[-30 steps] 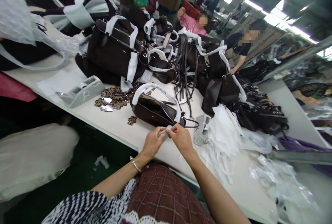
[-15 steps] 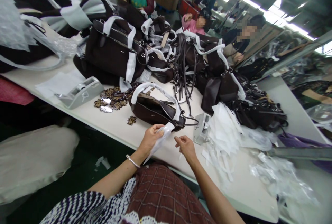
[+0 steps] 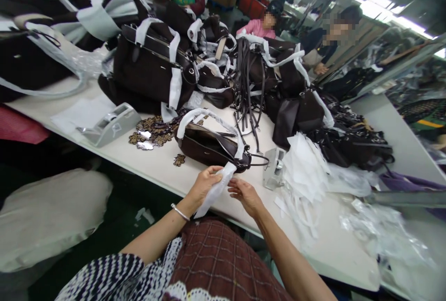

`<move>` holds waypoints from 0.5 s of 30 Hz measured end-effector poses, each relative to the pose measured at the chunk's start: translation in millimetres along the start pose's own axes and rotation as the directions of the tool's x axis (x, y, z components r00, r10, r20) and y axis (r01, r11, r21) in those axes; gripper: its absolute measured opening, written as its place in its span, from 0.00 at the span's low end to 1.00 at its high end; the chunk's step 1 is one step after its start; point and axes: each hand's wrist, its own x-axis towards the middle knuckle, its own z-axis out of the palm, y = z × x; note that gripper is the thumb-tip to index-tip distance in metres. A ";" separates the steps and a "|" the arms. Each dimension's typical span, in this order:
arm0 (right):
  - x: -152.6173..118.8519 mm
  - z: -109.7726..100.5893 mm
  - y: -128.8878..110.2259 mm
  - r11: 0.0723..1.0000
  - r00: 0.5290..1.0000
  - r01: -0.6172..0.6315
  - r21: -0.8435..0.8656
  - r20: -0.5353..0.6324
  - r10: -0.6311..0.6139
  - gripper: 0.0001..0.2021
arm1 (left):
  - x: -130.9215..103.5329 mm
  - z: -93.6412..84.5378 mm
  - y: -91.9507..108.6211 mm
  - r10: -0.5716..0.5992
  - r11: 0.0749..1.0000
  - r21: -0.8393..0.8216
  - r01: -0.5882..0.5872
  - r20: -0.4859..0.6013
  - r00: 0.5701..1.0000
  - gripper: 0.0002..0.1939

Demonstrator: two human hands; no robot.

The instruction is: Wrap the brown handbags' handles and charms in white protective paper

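Note:
A small dark brown handbag (image 3: 205, 153) lies on the table with its top gaping. One of its handles (image 3: 212, 117) arches over it, wrapped in white. My left hand (image 3: 207, 185) pinches a white strip of wrapping (image 3: 218, 189) at the bag's near side; whether a handle runs inside it I cannot tell. The strip slants down toward my apron. Just right of it is my right hand (image 3: 245, 195), fingers slightly apart and holding nothing visible, their tips close to the strip. A leather loop (image 3: 258, 160) sticks out from the bag's right end.
Tape dispensers stand left (image 3: 111, 127) and right (image 3: 273, 171). Patterned tags (image 3: 153, 129) lie left of the bag. White paper sheets (image 3: 303, 166) heap at the right. Larger dark bags (image 3: 149, 71) and hanging straps (image 3: 245, 82) fill the back. Several people work beyond the table.
My right hand has moved left to the white strip, and its fingers have spread from a closer curl. My left hand keeps its hold on the strip. The view has shifted slightly.

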 end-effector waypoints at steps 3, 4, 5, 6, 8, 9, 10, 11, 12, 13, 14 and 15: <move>-12.8 21.5 -1.5 0.993 0.996 -0.032 0.112 0.087 0.022 0.24 | -1.1 2.0 0.4 0.144 0.960 0.244 -0.138 -0.009 0.989 0.21; -14.2 30.9 -2.2 0.988 0.998 -0.027 0.152 0.068 0.017 0.23 | -1.4 2.2 1.9 0.185 0.929 0.328 -0.170 -0.014 0.983 0.19; -14.1 39.7 -2.8 0.981 0.999 -0.020 0.194 0.030 0.015 0.22 | -1.9 1.6 4.0 0.220 0.897 0.397 -0.195 -0.016 0.975 0.17; -12.8 47.1 -3.4 0.972 1.000 -0.014 0.235 -0.009 0.016 0.22 | -2.9 0.0 6.4 0.247 0.871 0.443 -0.214 -0.017 0.969 0.16; -8.7 56.2 -4.5 0.950 0.998 -0.014 0.311 -0.056 0.033 0.23 | -6.9 -6.7 11.0 0.272 0.853 0.467 -0.233 -0.016 0.962 0.18; -6.7 57.9 -4.9 0.940 0.997 -0.024 0.341 -0.057 0.046 0.23 | -10.1 -11.6 12.7 0.268 0.859 0.455 -0.236 -0.008 0.963 0.20; -5.2 58.4 -5.0 0.931 0.997 -0.034 0.362 -0.053 0.058 0.23 | -14.2 -17.2 13.7 0.248 0.871 0.435 -0.226 0.007 0.969 0.22; -4.3 58.3 -4.8 0.925 0.996 -0.044 0.377 -0.050 0.068 0.23 | -18.8 -23.0 14.0 0.209 0.887 0.417 -0.201 0.028 0.978 0.23; -4.1 58.2 -4.1 0.920 0.996 -0.049 0.389 -0.050 0.074 0.22 | -23.8 -28.5 13.5 0.148 0.902 0.402 -0.158 0.056 0.987 0.24; -4.7 58.5 -3.0 0.917 0.995 -0.048 0.395 -0.058 0.077 0.22 | -28.8 -33.2 12.6 0.073 0.911 0.398 -0.104 0.091 0.993 0.23; -6.0 59.8 -1.4 0.916 0.995 -0.041 0.400 -0.071 0.076 0.21 | -33.5 -36.8 11.2 0.001 0.913 0.405 -0.050 0.120 0.993 0.22; -8.0 62.1 0.6 0.914 0.993 -0.028 0.406 -0.094 0.072 0.21 | -37.6 -39.0 9.5 -0.050 0.906 0.422 -0.012 0.136 0.990 0.20</move>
